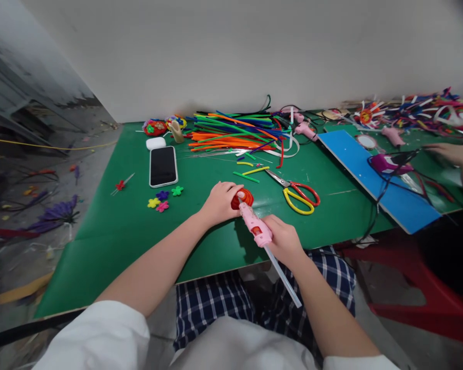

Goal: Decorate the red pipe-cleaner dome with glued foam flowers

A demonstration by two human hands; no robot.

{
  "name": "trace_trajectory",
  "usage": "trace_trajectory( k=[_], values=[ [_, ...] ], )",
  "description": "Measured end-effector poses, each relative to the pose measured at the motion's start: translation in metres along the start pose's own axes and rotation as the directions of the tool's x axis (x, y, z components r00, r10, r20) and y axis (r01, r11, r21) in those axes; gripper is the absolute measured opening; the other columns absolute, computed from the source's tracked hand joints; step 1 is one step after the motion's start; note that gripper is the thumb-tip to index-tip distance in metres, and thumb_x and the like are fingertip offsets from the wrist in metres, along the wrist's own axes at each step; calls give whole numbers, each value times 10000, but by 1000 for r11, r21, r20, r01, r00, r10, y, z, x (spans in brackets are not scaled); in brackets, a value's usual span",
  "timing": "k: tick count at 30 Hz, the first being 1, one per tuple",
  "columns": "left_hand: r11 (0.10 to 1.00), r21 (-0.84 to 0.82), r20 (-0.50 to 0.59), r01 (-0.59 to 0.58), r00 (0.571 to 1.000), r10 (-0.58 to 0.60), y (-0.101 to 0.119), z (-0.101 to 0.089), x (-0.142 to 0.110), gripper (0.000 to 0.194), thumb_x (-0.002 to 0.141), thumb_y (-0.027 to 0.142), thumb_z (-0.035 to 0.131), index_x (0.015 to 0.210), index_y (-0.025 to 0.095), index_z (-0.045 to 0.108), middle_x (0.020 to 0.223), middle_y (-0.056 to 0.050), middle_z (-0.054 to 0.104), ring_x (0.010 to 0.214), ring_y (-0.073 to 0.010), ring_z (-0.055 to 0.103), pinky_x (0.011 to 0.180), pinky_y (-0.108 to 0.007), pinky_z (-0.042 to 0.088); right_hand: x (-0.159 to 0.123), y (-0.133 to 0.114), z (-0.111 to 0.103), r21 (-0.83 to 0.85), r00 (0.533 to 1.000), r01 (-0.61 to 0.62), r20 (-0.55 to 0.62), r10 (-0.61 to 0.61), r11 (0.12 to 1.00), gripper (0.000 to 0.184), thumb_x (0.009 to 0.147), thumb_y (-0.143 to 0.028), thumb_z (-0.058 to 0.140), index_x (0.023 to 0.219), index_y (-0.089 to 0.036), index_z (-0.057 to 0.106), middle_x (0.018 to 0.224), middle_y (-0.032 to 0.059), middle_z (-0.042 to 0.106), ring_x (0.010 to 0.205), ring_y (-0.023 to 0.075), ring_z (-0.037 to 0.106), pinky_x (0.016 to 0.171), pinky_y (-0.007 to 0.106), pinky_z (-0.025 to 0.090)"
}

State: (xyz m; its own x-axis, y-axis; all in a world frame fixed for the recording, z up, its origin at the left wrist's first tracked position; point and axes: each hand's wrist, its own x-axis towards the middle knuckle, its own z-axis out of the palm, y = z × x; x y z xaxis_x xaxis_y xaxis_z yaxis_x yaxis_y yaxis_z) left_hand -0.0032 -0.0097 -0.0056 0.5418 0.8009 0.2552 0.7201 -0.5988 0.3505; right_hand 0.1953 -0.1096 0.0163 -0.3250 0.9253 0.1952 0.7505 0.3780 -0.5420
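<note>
My left hand (218, 201) is closed on a red and orange coiled piece (244, 197) that rests on the green table (131, 231). My right hand (283, 241) grips a pink glue gun (254, 223), whose nozzle points at the coil and touches it. A clear glue stick (283, 277) sticks out of the gun's back toward my lap.
Scissors with red and yellow handles (299, 195) lie right of the coil. A phone (163, 165), small pipe-cleaner flowers (162, 198) and a heap of coloured pipe cleaners (235, 131) lie further back. At the right, a blue board (374, 174) and another person's hand (449, 153).
</note>
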Motion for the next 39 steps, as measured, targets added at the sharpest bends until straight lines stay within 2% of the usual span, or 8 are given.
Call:
trace_trajectory(
  k=[11, 39],
  values=[
    [999, -36, 9, 11, 1000, -11, 1, -1, -1, 621, 656, 410, 608, 1207, 162, 468, 1134, -137, 519, 1083, -288, 475, 982, -523, 283, 1, -1, 0, -38, 1000, 0, -2, 0, 999, 166, 771, -350, 539, 827, -193, 548, 780, 26, 575, 646, 145, 532, 532, 241, 343],
    [1000, -10, 19, 26, 999, -26, 3, -2, -1, 611, 665, 418, 570, 1209, 154, 481, 1135, -126, 523, 1074, -259, 483, 1001, -499, 277, 5, -3, 4, -198, 1000, 1, 18, 3, 980, 219, 805, -392, 480, 738, -184, 486, 705, 7, 526, 581, 127, 465, 497, 246, 255]
  ],
)
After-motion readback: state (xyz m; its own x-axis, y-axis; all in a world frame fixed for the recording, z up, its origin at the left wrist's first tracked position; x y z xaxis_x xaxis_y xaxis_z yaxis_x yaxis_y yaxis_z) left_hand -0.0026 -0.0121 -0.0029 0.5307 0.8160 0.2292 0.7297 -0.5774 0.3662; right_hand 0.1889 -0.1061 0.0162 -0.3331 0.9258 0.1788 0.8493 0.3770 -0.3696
